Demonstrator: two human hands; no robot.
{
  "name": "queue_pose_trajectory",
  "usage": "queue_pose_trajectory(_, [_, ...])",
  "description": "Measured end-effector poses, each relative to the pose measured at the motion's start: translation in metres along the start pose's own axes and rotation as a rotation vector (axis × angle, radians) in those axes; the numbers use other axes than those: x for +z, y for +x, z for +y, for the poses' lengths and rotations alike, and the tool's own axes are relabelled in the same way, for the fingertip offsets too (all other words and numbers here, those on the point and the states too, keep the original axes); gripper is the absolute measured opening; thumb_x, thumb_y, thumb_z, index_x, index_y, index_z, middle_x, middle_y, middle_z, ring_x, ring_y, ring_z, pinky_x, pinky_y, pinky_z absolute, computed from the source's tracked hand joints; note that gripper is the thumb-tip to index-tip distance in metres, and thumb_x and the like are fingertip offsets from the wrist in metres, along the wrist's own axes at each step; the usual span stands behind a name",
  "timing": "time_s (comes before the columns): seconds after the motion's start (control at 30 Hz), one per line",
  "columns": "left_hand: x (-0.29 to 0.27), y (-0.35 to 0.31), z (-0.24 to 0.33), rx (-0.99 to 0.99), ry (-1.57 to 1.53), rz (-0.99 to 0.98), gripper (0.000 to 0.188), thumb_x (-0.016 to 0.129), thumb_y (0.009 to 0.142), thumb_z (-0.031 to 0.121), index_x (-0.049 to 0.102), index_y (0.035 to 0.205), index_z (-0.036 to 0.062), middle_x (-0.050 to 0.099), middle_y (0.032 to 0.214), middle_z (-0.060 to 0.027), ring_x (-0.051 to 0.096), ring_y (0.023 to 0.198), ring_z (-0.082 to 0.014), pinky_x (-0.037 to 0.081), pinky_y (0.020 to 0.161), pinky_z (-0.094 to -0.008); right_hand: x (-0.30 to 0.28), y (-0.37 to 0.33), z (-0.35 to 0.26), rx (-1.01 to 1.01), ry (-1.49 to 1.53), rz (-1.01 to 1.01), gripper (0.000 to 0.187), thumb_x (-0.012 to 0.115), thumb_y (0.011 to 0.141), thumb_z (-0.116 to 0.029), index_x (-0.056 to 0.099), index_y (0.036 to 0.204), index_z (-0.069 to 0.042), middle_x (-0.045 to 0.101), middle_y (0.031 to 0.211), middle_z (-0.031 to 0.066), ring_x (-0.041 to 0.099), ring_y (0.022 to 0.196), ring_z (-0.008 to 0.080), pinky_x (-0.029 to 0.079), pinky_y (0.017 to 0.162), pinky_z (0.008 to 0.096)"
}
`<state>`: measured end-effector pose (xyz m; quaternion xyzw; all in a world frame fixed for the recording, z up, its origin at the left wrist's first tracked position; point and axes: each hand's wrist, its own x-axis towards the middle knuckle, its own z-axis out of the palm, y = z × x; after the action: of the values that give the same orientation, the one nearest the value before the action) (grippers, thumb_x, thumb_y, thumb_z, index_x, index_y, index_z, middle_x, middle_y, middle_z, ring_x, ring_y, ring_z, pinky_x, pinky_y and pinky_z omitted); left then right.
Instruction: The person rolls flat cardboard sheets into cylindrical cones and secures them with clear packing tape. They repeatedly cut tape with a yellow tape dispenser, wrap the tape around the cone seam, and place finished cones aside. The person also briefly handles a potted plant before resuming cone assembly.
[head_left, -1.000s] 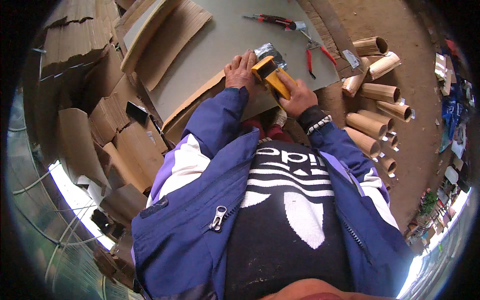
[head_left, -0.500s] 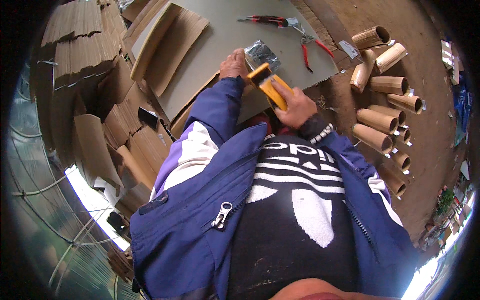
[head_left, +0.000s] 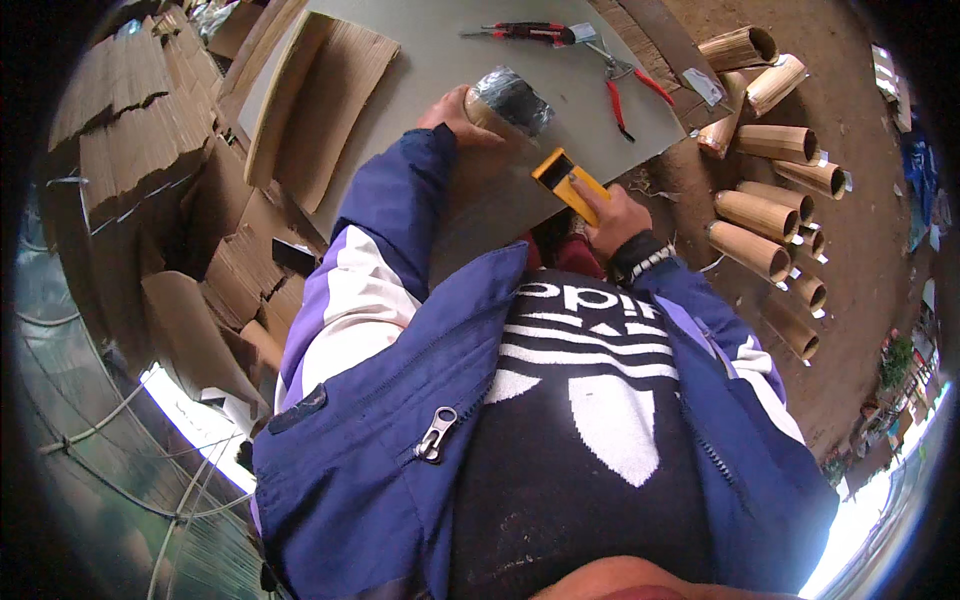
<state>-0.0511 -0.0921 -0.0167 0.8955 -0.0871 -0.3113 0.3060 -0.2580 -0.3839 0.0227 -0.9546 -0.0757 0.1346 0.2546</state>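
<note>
My left hand (head_left: 460, 118) is wrapped around the near left side of a short cardboard tube (head_left: 487, 114) that shows silver foil (head_left: 519, 98) on its far side. How far the foil reaches is hard to make out. In my right hand (head_left: 616, 222) is a yellow hand stapler (head_left: 573, 188), gripped by its body with the black front end toward the tube but apart from it. Both hands are over the near part of a grey tabletop (head_left: 405, 110). Red-handled pliers (head_left: 632, 90) and a red and black utility knife (head_left: 530, 34) lie beyond them.
A curved cardboard sheet (head_left: 335, 105) rests on the tabletop's left side. Stacks of flat cardboard (head_left: 135, 130) fill the left. Several rolled cardboard tubes (head_left: 755, 213) lie on the brown ground at the right. A dark phone-like slab (head_left: 293, 256) sits among the cardboard.
The stapler has drawn back from the tube, down and to the right with my right hand. My left hand has shifted slightly left, and more of the tube and its foil now shows.
</note>
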Motion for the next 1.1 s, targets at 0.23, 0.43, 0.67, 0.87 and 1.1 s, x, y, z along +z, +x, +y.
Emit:
queue_pose_trajectory(0.23, [-0.044, 0.059, -0.071, -0.123, -0.358, -0.284, 0.066, 0.086, 0.074, 0.036, 0.063, 0.128, 0.0056, 0.07, 0.112, -0.0081, 0.065, 0.099, -0.0165, 0.049, 0.092, -0.0301, -0.002, 0.073, -0.037, -0.036, -0.05, 0.064, 0.075, 0.077, 0.072, -0.023, 0.05, 0.14, -0.04, 0.055, 0.091, 0.0148, 0.065, 0.076, 0.0354, 0.055, 0.065, 0.0457])
queue_pose_trajectory(0.43, [-0.08, 0.078, -0.096, -0.242, -0.347, -0.167, 0.061, 0.073, 0.088, 0.039, 0.057, 0.134, 0.0009, 0.066, 0.122, -0.0083, 0.061, 0.109, -0.0161, 0.049, 0.088, -0.0293, -0.01, 0.118, -0.081, 0.027, -0.045, 0.053, 0.077, 0.076, 0.075, -0.023, 0.046, 0.143, -0.039, 0.054, 0.095, 0.0157, 0.064, 0.079, 0.0363, 0.056, 0.068, 0.0451])
queue_pose_trajectory(0.67, [-0.073, 0.011, -0.021, 0.193, 0.496, 0.337, 0.1, 0.086, 0.064, 0.04, 0.039, 0.143, -0.0001, 0.058, 0.129, -0.016, 0.058, 0.12, -0.0311, 0.048, 0.099, -0.0412, -0.028, 0.182, -0.119, 0.039, -0.005, 0.073, 0.07, 0.072, 0.077, -0.025, 0.047, 0.141, -0.039, 0.058, 0.099, 0.0172, 0.066, 0.084, 0.037, 0.056, 0.072, 0.0488])
queue_pose_trajectory(0.87, [-0.068, 0.017, 0.003, -0.086, 0.513, 0.412, 0.115, 0.089, 0.05, 0.054, 0.038, 0.142, 0.0072, 0.053, 0.137, -0.0166, 0.056, 0.122, -0.0334, 0.047, 0.102, -0.044, -0.029, 0.188, -0.123, 0.023, 0.071, 0.12, 0.07, 0.072, 0.077, -0.027, 0.048, 0.141, -0.036, 0.06, 0.093, 0.0167, 0.067, 0.084, 0.0367, 0.056, 0.072, 0.0487])
queue_pose_trajectory(1.1, [-0.07, 0.022, 0.0, -0.182, 0.524, 0.318, 0.121, 0.088, 0.049, 0.057, 0.036, 0.148, 0.0092, 0.049, 0.142, -0.0144, 0.047, 0.132, -0.0309, 0.043, 0.106, -0.0436, -0.049, 0.075, -0.079, -0.012, 0.075, 0.036, 0.074, 0.077, 0.074, -0.028, 0.049, 0.141, -0.036, 0.058, 0.093, 0.0165, 0.065, 0.078, 0.0355, 0.055, 0.066, 0.0469])
